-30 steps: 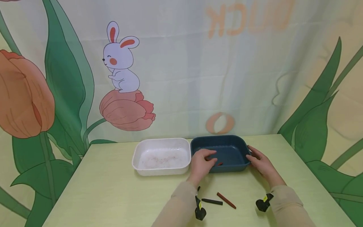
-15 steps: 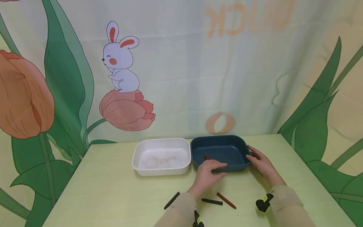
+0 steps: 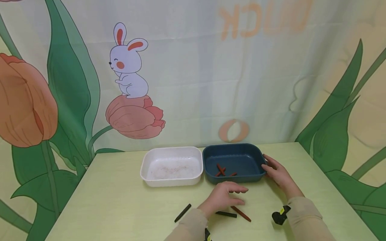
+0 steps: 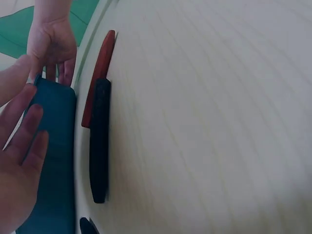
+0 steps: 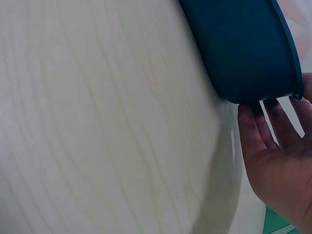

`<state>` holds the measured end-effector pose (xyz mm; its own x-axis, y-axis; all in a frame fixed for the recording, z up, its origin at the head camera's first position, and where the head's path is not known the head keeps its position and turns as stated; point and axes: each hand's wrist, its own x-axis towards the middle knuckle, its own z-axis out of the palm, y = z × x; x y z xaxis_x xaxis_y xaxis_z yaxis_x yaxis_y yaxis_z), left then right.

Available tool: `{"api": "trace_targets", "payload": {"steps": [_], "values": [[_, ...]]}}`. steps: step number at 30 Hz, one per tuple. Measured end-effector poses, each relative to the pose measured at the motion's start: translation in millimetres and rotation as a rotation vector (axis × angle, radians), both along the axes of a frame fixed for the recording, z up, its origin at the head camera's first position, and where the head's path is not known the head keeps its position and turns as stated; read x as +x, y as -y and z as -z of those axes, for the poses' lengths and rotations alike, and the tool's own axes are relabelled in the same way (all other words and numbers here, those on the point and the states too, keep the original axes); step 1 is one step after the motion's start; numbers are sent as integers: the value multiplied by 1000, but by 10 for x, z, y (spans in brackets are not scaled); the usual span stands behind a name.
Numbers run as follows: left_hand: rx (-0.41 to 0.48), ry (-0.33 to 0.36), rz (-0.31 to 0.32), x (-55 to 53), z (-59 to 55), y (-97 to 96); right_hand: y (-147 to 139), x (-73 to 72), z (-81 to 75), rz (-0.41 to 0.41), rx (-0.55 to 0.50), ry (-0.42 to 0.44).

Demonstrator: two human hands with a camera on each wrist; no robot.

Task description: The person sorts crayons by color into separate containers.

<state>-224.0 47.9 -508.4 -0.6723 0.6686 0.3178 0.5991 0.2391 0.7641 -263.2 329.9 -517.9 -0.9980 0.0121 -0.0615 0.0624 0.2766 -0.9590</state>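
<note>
My left hand (image 3: 224, 197) hovers in front of the blue tray (image 3: 211, 179), fingers spread and holding nothing. Just below it lie a red-brown crayon (image 3: 242, 214) and a black crayon (image 3: 227, 214), whose left end the hand hides in the head view. In the left wrist view these two lie side by side, overlapping. Another black crayon (image 3: 182, 213) rests left of my forearm. My right hand (image 3: 278, 172) grips the tray's right end, thumb at the rim and fingers against the outer wall (image 5: 253, 92). Inside the tray, red-brown crayons (image 3: 221, 169) lie near its front left, two crossed.
A white tray (image 3: 172, 183) stands directly left of the blue one, with reddish specks on its floor. Both sit at the back of the pale yellow-green table (image 3: 120, 201), before a printed curtain (image 3: 187, 83).
My left hand has drawn back from inside the blue tray toward the crayons on the table, its fingers spreading. Crossed crayons now show in the tray. The right hand has stayed put.
</note>
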Motion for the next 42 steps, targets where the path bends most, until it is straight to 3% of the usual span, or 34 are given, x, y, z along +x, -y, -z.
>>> {"api": "trace_targets", "payload": {"steps": [5,15,31,42], "values": [[-86,36,48,-23,33,30,11,13,-23,7,-4,7],[-176,34,127,-124,123,87,6,6,-21,-5,-10,7],[-214,107,160,-117,88,78,9,24,-41,-10,2,-4],[-249,64,165,-140,140,63,-14,17,-7,-13,-19,-14]]}}
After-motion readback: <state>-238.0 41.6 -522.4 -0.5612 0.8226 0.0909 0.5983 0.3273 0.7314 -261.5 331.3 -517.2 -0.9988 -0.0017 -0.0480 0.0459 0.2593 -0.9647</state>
